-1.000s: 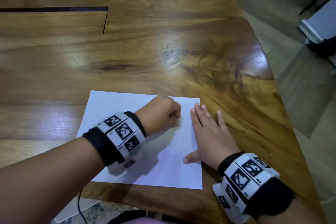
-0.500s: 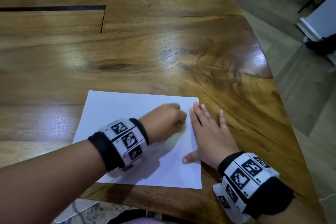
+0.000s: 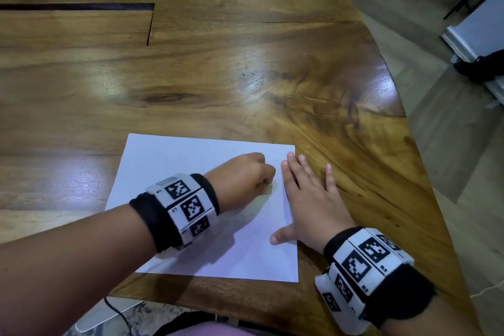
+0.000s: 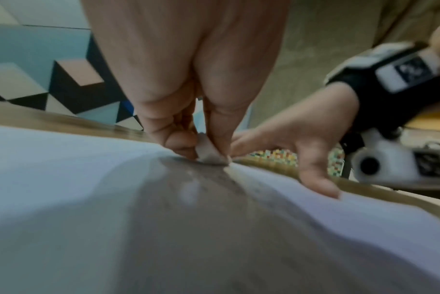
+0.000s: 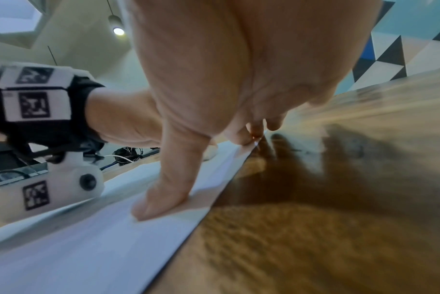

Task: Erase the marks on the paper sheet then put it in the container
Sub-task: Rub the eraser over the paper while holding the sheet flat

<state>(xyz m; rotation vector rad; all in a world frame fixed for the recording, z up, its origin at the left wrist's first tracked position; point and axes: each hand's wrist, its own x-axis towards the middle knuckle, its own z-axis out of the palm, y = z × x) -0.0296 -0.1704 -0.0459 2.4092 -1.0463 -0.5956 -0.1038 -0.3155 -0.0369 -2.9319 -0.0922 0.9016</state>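
A white paper sheet point(image 3: 174, 172) lies flat on the wooden table point(image 3: 245, 76) near its front edge. My left hand point(image 3: 245, 174) is fisted over the sheet's right part and pinches a small white eraser point(image 4: 208, 153), whose lower end presses on the paper point(image 4: 63, 159). My right hand point(image 3: 308, 199) lies flat with straight fingers across the sheet's right edge, thumb point(image 5: 161, 197) pressing the paper point(image 5: 88, 248) and the outer fingers on the wood. No marks show clearly on the sheet. No container is in view.
The table's curved right edge point(image 3: 403, 117) drops to a tiled floor. A dark slot point(image 3: 81, 6) runs across the tabletop at the far left. A white device with a cable point(image 3: 109, 314) sits below the table's front edge.
My left hand has slid a little toward me and to the right over the paper with the eraser. The right hand has stayed in place.
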